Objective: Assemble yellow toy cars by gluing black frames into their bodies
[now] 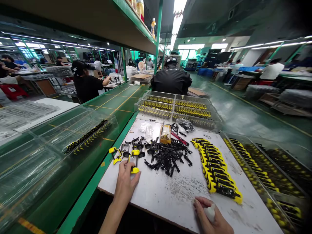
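Note:
At the left of the white work board, my left hand grips a yellow-and-black plastic part between thumb and fingers. Another yellow-ended frame lies just beyond it. Low on the board, my right hand is closed around a whitish, rounded object; its kind is unclear. The thumb and fingertips rest beside a scatter of tiny dark pieces, seemingly screws. A heap of black plastic pieces lies between and beyond the hands. To the right stands a long row of yellow-and-black parts.
Clear trays with rows of parts stand at the far side and right. Another clear tray lies on the green conveyor belt. An amber box and red tool lie by the heap. A co-worker in black sits ahead.

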The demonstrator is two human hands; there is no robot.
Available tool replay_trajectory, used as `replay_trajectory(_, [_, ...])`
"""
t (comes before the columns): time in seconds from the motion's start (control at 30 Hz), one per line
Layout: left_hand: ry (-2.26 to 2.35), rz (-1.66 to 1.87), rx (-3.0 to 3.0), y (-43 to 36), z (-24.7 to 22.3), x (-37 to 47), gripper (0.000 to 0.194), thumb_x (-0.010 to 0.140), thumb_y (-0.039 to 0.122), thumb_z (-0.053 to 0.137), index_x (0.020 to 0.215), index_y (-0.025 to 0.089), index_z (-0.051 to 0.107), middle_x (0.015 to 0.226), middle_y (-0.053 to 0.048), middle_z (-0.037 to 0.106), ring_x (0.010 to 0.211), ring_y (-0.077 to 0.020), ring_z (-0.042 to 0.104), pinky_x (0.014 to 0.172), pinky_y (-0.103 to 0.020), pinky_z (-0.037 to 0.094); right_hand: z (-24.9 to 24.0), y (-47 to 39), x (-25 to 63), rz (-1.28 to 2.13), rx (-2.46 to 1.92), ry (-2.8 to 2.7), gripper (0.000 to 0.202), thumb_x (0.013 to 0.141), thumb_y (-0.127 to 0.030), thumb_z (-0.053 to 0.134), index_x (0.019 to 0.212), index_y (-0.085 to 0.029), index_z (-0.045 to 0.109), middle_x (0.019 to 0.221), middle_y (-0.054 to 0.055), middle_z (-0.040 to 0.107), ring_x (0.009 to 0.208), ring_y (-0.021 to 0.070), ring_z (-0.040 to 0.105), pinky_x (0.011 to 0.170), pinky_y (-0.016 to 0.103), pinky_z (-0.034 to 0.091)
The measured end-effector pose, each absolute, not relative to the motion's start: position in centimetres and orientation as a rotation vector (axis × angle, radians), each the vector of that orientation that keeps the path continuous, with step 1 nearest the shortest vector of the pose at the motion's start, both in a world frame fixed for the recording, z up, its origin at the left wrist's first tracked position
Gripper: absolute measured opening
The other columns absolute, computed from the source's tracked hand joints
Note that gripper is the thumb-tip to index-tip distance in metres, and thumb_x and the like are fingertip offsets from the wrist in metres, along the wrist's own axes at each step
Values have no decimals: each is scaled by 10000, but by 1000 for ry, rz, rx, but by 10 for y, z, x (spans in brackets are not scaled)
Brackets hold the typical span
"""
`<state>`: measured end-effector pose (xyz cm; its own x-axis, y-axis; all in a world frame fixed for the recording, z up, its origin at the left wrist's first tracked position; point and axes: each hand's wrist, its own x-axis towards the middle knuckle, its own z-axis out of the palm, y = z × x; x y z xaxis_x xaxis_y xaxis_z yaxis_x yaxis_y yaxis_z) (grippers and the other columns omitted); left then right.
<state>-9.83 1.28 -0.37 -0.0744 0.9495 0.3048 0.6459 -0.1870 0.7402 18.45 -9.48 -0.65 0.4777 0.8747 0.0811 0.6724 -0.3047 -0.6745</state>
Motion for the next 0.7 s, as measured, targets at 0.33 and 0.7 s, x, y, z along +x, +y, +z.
replay_trajectory(0.33, [1342, 1140, 1059, -11, 23, -106, 594, 620, 383, 748, 1138, 188, 533, 1145, -84, 556, 946, -203, 604, 866, -347, 489, 8, -50, 193, 309, -2011, -1448, 256, 836, -416, 453, 879, -214, 604, 864, 55, 705, 823, 228, 661, 769, 315, 490])
replay_trajectory(0.7, [1060, 977, 681, -30, 32, -90, 785, 575, 265, 797, 1278, 212, 451, 1152, -113, 600, 936, -245, 628, 784, -315, 492, 7, 30, 193, 130, -1958, -1560, 307, 810, -204, 427, 1063, -98, 567, 978, 182, 622, 958, 281, 560, 853, 400, 422])
